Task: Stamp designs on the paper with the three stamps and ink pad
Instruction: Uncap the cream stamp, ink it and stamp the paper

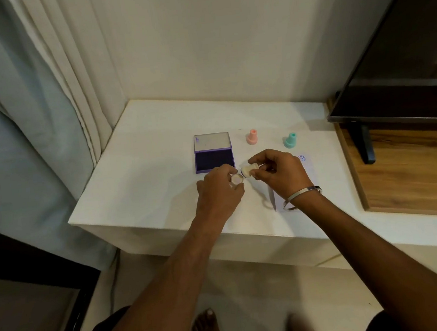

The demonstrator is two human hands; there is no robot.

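Both hands are up just above the smooth white table [137, 174], right in front of the ink pad [213, 151]. The right hand [280, 173] has its fingers pinched around a small cream stamp [250, 169], a little bell-shaped plastic thing tipped on its side with the flat round base facing left. The left hand [218, 189] is closed on a small round clear cap [237, 178], shiny and disc-like, sitting just beside the stamp's base, not quite touching as far as I can tell. The ink pad is a purple rectangular case lying open, dark inked felt in the near half, pale lid flipped back. Behind it to the right stand the matte pink stamp [252, 136] and the teal stamp [290, 140], both upright with flared bases. The paper [306, 163] lies flat under the right wrist, one small blue print on it, and a plain metal bangle [300, 195] sits on that wrist.
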